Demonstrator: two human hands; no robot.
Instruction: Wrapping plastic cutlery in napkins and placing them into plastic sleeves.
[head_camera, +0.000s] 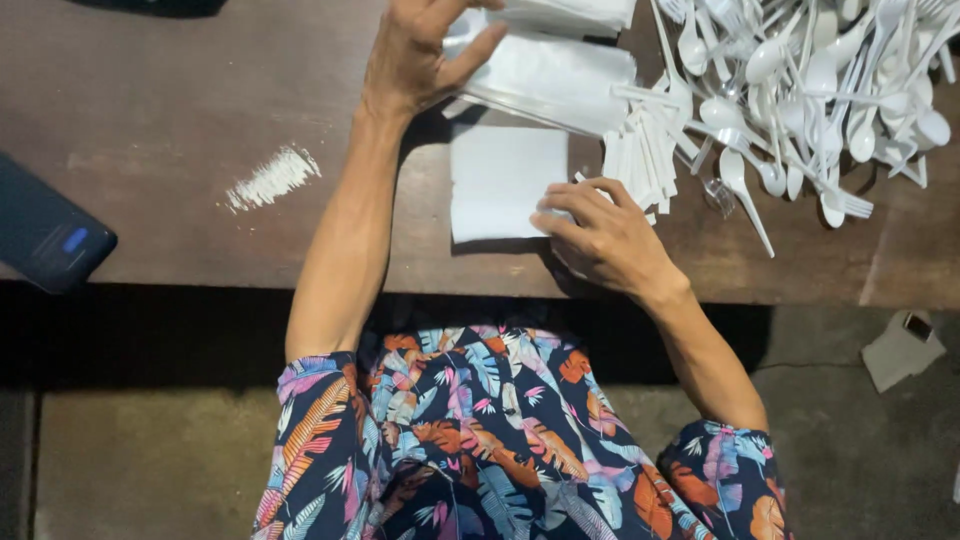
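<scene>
Far left on the dark wooden counter (180, 100) I see a black phone (48, 235) lying flat at the near edge, with a small blue patch on its face. Right of it a white powdery smear (270, 178) marks the wood. My left hand (420, 55) reaches to the far side and grips the end of a stack of white paper sleeves (560, 75), thumb on top and fingers curled around its edge; the stack lies tilted, running toward the right. Just below it a single white napkin (500, 182) lies flat and square on the counter, between my two hands. My right hand (600, 235) rests on the napkin's right edge, fingers bent and pressing down on it; whether it pinches anything beneath I cannot tell. Just beyond its fingertips is a fan of slim white wrapped sticks (645, 155). Further right a loose heap of white plastic spoons and forks (820, 90) covers the counter's corner. On the floor at far right lies a grey cardboard scrap (900, 350).
</scene>
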